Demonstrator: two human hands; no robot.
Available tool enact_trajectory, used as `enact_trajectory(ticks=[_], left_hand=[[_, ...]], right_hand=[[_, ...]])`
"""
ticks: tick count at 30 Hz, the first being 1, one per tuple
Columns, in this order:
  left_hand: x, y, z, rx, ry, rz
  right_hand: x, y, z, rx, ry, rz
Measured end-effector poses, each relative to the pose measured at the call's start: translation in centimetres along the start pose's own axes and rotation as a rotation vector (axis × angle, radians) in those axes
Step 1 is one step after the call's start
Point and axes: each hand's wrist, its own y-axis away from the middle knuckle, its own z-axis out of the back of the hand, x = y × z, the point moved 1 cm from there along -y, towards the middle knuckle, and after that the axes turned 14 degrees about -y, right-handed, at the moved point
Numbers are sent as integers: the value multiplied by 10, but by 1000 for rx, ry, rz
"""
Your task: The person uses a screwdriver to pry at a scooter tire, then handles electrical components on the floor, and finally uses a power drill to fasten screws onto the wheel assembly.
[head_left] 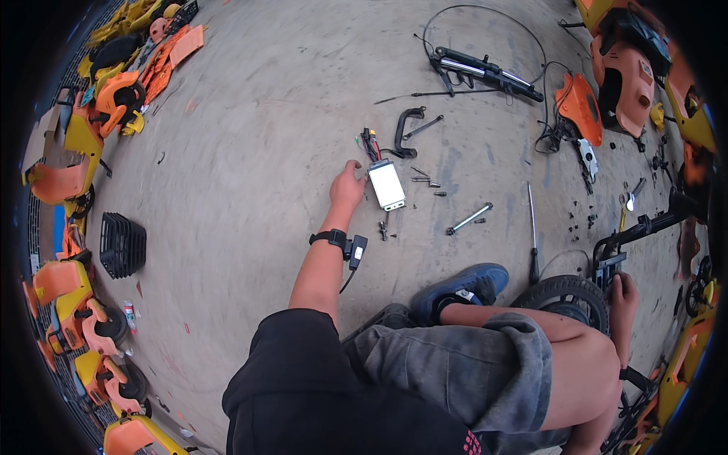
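My left hand (pixel 346 186), wearing a wrist strap with a small device, reaches beside a silver controller box (pixel 387 186) with wires and connectors at its top. Its fingers are slightly curved and apart, by the box's left edge; whether they touch it is unclear. Bolts (pixel 421 179), a metal rod (pixel 469 218) and a black curved bracket (pixel 406 133) lie around the box. At the right, my right hand (pixel 623 287) curls its fingers on a black metal frame (pixel 607 265), with a tyre (pixel 561 296) beside it.
A screwdriver (pixel 534 258), an orange panel (pixel 578 106) and black fork parts with cables (pixel 485 72) lie on the concrete floor (pixel 227 189). A black basket (pixel 121 244) sits left. Yellow-orange scooter bodies (pixel 64 178) line both sides. My bent leg and shoe (pixel 485 284) occupy the lower middle.
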Motion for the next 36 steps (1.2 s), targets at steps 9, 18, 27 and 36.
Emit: enact_trajectory(ticks=[9, 18, 27, 36], left_hand=[[1, -23, -19, 114, -118, -89], [16, 15, 7, 630, 1631, 199], [8, 49, 43, 538, 1597, 364], [64, 29, 24, 355, 2272, 371]], right_hand=[[9, 7, 0, 33, -7, -12], [14, 8, -1, 21, -79, -18], [32, 3, -14, 72, -39, 4], [43, 9, -16, 88, -33, 7]])
